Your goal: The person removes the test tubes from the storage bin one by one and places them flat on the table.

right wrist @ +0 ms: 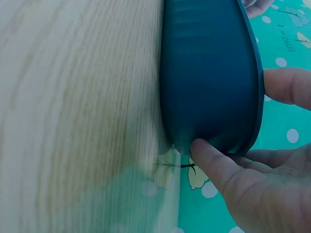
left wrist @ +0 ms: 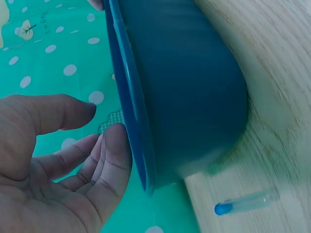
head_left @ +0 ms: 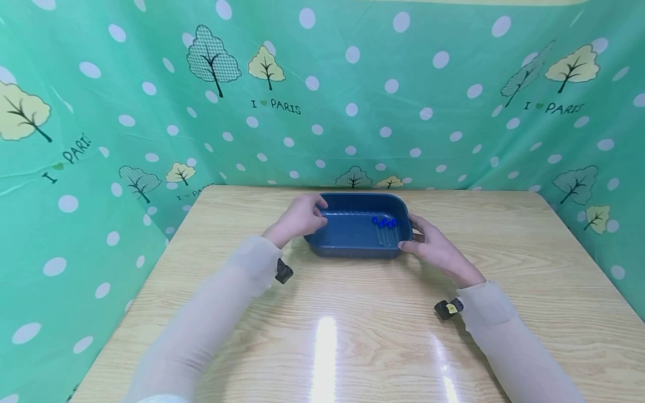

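Curtained-off tabletop booth: printed cloth [head_left: 282, 131], wood-grain table [head_left: 383, 313].

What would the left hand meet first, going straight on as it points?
Likely the rim of the blue tub, at its left end: fingers of the left hand are close beside it. Depth is unclear; they might pass over it.

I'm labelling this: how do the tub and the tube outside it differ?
The tub is much larger than the tube. The tub is blue throughout; the tube is clear with a blue end. The right hand holds the tub; no hand touches the tube. Both rest on the table.
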Action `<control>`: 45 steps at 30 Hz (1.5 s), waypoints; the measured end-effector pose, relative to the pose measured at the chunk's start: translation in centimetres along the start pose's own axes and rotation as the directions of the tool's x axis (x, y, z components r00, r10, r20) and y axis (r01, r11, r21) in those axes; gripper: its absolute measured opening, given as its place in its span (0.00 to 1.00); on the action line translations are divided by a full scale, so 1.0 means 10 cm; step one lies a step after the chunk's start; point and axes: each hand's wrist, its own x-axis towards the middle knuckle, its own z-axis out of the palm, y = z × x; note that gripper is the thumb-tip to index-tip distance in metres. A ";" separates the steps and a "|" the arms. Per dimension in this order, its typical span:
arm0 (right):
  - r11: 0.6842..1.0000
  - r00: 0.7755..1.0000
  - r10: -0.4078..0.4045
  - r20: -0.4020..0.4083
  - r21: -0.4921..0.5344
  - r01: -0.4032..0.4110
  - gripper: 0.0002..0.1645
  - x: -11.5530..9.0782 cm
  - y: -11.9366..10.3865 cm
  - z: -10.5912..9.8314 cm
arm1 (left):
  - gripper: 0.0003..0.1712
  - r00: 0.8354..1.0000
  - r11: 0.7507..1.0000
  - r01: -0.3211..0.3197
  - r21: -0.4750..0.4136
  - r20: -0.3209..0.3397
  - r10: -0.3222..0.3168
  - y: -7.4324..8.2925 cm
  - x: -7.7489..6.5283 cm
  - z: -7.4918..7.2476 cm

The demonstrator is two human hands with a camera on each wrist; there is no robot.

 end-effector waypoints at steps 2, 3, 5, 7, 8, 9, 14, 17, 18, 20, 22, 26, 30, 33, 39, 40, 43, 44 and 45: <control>1.000 1.000 0.002 -0.002 -0.002 -0.002 0.50 0.00 0.00 0.00 | 0.23 1.000 1.000 -0.002 0.012 0.003 0.002 0.01 0.02 0.03; 1.000 1.000 0.003 -0.003 -0.003 -0.003 0.50 0.00 0.00 0.00 | 0.23 1.000 1.000 -0.002 0.015 0.007 0.002 0.02 0.04 0.05; 1.000 1.000 0.002 -0.003 -0.001 -0.002 0.50 0.00 0.00 0.00 | 0.23 1.000 1.000 -0.003 0.024 0.013 0.003 0.04 0.06 0.08; 1.000 1.000 0.002 -0.005 -0.001 -0.002 0.50 -0.01 0.01 0.00 | 0.23 1.000 1.000 0.004 0.028 0.022 -0.004 0.05 0.08 0.10; 1.000 1.000 0.001 -0.005 0.000 -0.001 0.50 0.00 0.01 0.00 | 0.23 1.000 1.000 0.006 0.030 0.027 -0.007 0.06 0.09 0.12; 1.000 1.000 0.001 -0.005 0.003 -0.001 0.50 0.00 0.01 0.00 | 0.23 0.999 0.999 0.008 0.035 0.032 -0.009 0.07 0.10 0.13; 1.000 1.000 0.005 -0.005 0.005 -0.005 0.50 -0.01 0.00 0.00 | 0.22 0.999 0.997 0.010 0.076 0.037 -0.013 0.12 0.13 0.20; 1.000 1.000 0.005 -0.005 0.001 -0.005 0.50 -0.01 -0.01 0.00 | 0.22 0.999 0.995 0.016 0.103 0.042 -0.021 0.15 0.15 0.24; 1.000 1.000 0.005 -0.005 0.001 -0.005 0.50 -0.01 -0.01 0.00 | 0.22 0.999 0.994 0.018 0.111 0.045 -0.023 0.16 0.16 0.25; 1.000 1.000 0.005 -0.004 0.004 -0.005 0.50 -0.01 -0.01 0.00 | 0.22 0.998 0.993 0.020 0.119 0.054 -0.027 0.19 0.16 0.27; 1.000 1.000 0.004 -0.001 0.007 -0.004 0.51 -0.01 -0.01 0.00 | 0.22 0.998 0.993 0.018 0.120 0.060 -0.025 0.21 0.17 0.30; 1.000 1.000 0.005 -0.001 0.004 -0.005 0.50 -0.01 0.00 0.00 | 0.21 0.998 0.993 0.004 0.121 0.065 -0.012 0.25 0.19 0.34; 1.000 1.000 0.010 -0.005 0.003 -0.010 0.50 0.00 0.01 0.00 | 0.20 0.998 0.993 -0.014 0.120 0.061 0.007 0.28 0.22 0.40; 1.000 1.000 0.011 -0.007 0.005 -0.011 0.50 0.00 0.02 0.00 | 0.20 0.998 0.992 -0.025 0.121 0.063 0.018 0.29 0.26 0.45; 1.000 1.000 0.008 0.001 0.009 -0.008 0.51 0.00 0.01 0.00 | 0.23 0.995 0.995 -0.023 0.099 0.100 0.013 0.32 0.31 0.54; 1.000 1.000 0.007 0.003 0.011 -0.007 0.51 0.00 0.01 0.00 | 0.23 0.995 0.995 -0.023 0.093 0.104 0.014 0.33 0.32 0.55; 1.000 1.000 0.004 0.007 0.012 -0.004 0.51 0.00 0.01 0.00 | 0.23 0.995 0.996 -0.019 0.084 0.103 0.010 0.34 0.35 0.59; 1.000 1.000 0.005 0.004 0.011 -0.006 0.51 0.00 0.00 0.00 | 0.23 0.995 0.996 -0.016 0.084 0.102 0.007 0.34 0.36 0.60; 1.000 1.000 0.006 0.003 0.012 -0.006 0.51 0.00 0.00 0.00 | 0.23 0.995 0.996 -0.012 0.085 0.100 0.004 0.35 0.37 0.62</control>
